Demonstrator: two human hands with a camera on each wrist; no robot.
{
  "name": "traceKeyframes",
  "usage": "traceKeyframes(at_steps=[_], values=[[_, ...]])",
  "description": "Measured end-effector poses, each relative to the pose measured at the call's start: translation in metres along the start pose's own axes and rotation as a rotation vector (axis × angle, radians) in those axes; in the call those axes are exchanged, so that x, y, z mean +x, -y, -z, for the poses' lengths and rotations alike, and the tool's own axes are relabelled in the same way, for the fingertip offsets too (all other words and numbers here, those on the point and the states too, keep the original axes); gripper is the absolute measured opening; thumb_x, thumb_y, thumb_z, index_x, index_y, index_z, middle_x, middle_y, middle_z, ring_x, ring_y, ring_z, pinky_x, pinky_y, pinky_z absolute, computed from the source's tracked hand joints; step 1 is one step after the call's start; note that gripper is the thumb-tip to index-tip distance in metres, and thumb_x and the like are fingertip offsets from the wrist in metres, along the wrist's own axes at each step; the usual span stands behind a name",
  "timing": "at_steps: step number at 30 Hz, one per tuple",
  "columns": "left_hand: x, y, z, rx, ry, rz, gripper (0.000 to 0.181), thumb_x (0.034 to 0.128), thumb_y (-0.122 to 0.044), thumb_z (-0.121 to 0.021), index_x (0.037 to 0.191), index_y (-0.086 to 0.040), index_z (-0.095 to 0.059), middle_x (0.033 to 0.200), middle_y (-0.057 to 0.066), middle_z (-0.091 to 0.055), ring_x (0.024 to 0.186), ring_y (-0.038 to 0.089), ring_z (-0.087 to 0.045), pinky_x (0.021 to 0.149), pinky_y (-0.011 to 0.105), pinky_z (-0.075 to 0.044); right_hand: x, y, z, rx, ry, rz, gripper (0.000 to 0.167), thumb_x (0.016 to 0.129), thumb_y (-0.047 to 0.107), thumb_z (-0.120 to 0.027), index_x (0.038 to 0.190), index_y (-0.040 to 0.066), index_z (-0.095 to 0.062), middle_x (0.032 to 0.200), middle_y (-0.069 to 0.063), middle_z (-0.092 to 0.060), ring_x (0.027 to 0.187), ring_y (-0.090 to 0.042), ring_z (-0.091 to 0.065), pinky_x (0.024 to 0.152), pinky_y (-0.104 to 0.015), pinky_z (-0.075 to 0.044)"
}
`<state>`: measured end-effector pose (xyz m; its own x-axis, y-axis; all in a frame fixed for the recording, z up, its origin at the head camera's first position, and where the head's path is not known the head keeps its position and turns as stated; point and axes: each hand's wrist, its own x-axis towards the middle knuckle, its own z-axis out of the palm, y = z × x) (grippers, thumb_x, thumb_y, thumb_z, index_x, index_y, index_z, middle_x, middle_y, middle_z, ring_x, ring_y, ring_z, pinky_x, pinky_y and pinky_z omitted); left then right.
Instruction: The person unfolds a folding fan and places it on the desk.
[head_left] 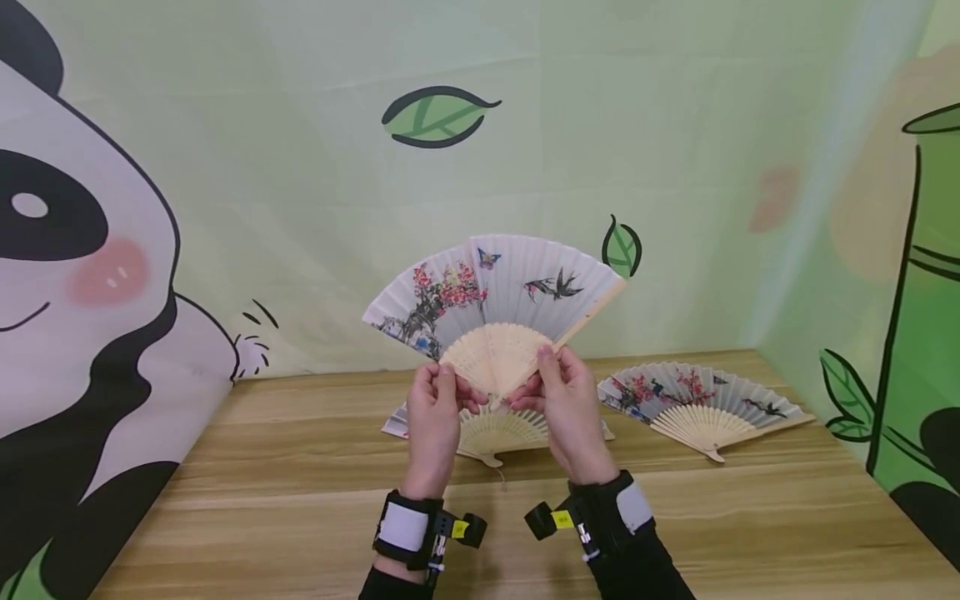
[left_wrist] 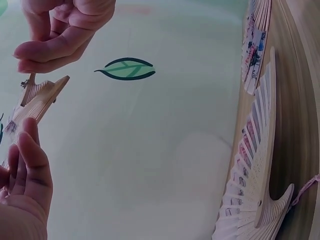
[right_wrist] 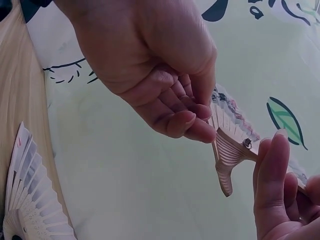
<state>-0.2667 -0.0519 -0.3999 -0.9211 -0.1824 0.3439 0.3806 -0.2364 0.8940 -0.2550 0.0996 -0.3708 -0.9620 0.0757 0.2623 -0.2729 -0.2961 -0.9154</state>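
A spread folding fan (head_left: 517, 283) with printed blossoms, a butterfly and birds is held upright above the table. My left hand (head_left: 435, 408) pinches its wooden ribs on the left side, thumb in front. On the other side, my right hand (head_left: 570, 408) pinches the outer rib between thumb and fingers. The wrist views show the held fan's wooden pivot end (right_wrist: 232, 150) between the two hands. Below it, a second spread fan (head_left: 502, 433) lies on the table, partly hidden by the hands and the held fan. A third spread fan (head_left: 697, 408) lies to the right.
The wood-grain table (head_left: 285, 483) ends against a pale green backdrop (head_left: 300, 167) with printed leaves. A printed panda (head_left: 135, 333) is at left, green bamboo (head_left: 930, 333) at right. A pink cord (left_wrist: 306, 189) hangs from the fan below.
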Motion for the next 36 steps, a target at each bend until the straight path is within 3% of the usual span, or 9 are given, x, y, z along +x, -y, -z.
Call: traceKeyframes(at_steps=[6, 18, 30, 36], values=[[-0.0005, 0.0012, 0.0001, 0.009, 0.017, -0.038, 0.021, 0.1075, -0.018, -0.038, 0.098, -0.001, -0.045, 0.078, 0.013, -0.058, 0.06, 0.019, -0.063, 0.053, 0.026, -0.051, -0.0003, -0.0007, 0.0001, 0.014, -0.011, 0.037, 0.03, 0.105, 0.027, -0.044, 0.1, -0.002, -0.052, 0.071, -0.01, -0.053, 0.058, -0.018, -0.064, 0.055, -0.029, -0.056], [-0.0011, -0.0011, -0.0009, -0.045, 0.055, -0.04, 0.02, 0.1081, -0.018, -0.035, 0.096, -0.003, -0.041, 0.081, 0.013, -0.057, 0.061, 0.018, -0.063, 0.051, 0.023, -0.048, 0.0003, -0.0016, 0.0013, 0.079, -0.032, 0.05, 0.027, 0.106, 0.026, -0.042, 0.103, 0.0, -0.051, 0.073, -0.01, -0.055, 0.059, -0.018, -0.064, 0.057, -0.028, -0.056], [-0.0028, -0.0019, -0.0001, -0.074, 0.055, -0.029, 0.02, 0.1081, -0.02, -0.035, 0.098, -0.003, -0.04, 0.083, 0.013, -0.056, 0.063, 0.019, -0.064, 0.051, 0.023, -0.047, 0.0003, -0.0043, -0.0009, 0.122, -0.067, 0.06, 0.03, 0.106, 0.03, -0.041, 0.107, 0.001, -0.05, 0.074, -0.009, -0.054, 0.059, -0.016, -0.063, 0.056, -0.027, -0.055], [-0.0048, -0.0032, -0.006, -0.084, 0.032, -0.013, 0.019, 0.108, -0.02, -0.035, 0.099, -0.004, -0.04, 0.084, 0.015, -0.057, 0.063, 0.018, -0.064, 0.051, 0.022, -0.047, 0.0012, -0.0015, 0.0005, 0.125, -0.097, 0.082, 0.031, 0.105, 0.032, -0.042, 0.108, 0.002, -0.049, 0.073, -0.008, -0.055, 0.059, -0.016, -0.064, 0.057, -0.025, -0.055]])
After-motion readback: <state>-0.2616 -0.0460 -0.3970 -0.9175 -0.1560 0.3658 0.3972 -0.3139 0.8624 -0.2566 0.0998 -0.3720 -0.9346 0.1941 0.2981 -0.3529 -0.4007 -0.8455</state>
